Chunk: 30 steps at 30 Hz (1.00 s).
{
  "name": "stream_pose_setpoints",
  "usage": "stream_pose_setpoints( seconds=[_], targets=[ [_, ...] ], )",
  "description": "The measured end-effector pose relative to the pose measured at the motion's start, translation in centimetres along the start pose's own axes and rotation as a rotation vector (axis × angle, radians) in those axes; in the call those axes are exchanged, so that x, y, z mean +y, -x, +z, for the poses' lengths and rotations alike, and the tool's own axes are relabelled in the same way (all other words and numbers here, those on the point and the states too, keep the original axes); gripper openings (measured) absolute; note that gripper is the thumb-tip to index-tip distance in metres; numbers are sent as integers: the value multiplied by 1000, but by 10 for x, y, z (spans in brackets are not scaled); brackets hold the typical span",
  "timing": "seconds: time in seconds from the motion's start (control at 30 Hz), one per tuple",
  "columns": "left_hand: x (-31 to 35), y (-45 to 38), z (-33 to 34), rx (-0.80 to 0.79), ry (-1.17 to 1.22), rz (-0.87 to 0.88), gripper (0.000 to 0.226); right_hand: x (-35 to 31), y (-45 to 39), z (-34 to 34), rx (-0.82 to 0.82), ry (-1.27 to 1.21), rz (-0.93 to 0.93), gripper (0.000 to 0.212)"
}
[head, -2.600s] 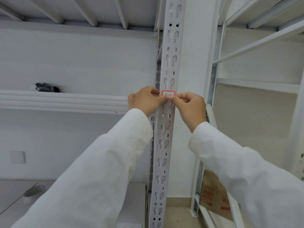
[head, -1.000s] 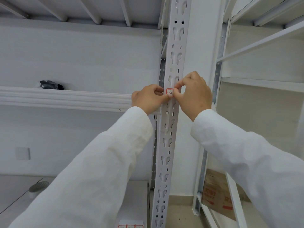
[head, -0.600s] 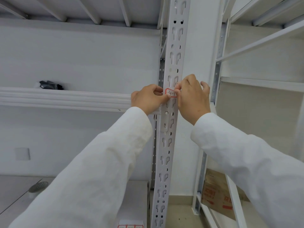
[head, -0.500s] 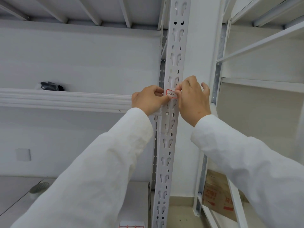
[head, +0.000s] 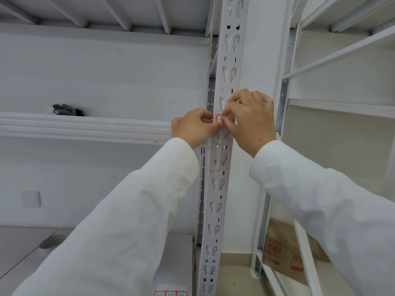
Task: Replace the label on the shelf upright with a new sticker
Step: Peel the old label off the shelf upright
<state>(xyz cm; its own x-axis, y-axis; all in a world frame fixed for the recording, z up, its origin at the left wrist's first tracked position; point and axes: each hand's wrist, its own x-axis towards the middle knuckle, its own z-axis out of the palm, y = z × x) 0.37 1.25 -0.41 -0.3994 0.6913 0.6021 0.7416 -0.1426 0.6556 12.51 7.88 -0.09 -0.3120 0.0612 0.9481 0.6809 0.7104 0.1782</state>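
1. My left hand (head: 193, 128) steadies the small red-bordered white label (head: 218, 119), thumb pinching its left edge.
2. My right hand (head: 251, 120) pinches its right side; I should peel slowly.
3. It sits on the white slotted steel upright (head: 222, 189), at shelf-beam height.

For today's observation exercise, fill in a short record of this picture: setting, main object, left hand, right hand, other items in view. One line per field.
setting: white metal shelving seen from below
main object: red-bordered label on the slotted shelf upright, mostly covered by fingers
left hand: left hand with fingers curled, thumb on the label's left edge
right hand: right hand with fingertips pinching at the label's right part
other items: dark bundle on the left shelf; cardboard box low on the right; sheet of red-bordered stickers at the bottom edge
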Motion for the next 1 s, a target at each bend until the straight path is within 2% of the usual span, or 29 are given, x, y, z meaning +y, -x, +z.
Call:
stream_pose_setpoints(
  seconds=[0.2,0.37,0.53,0.67,0.9,1.0],
  targets=[
    [0,-1,0,3,6,-2,37,9,-4,14,7,116,-136,5],
    [-1,-2,0,3,3,4,37,16,-3,20,45,72,-172,7],
    [-3,-2,-1,-7,-5,17,37,20,-4,21,51,26,-215,18],
    [-3,-2,0,-17,-10,21,35,22,-3,16,115,-18,-200,17],
    [-2,-2,-1,-9,-27,26,34,29,-13,11,221,114,-485,10],
    [-1,-1,-1,-4,-12,23,33,29,-17,9,235,159,-557,16]
  ],
)
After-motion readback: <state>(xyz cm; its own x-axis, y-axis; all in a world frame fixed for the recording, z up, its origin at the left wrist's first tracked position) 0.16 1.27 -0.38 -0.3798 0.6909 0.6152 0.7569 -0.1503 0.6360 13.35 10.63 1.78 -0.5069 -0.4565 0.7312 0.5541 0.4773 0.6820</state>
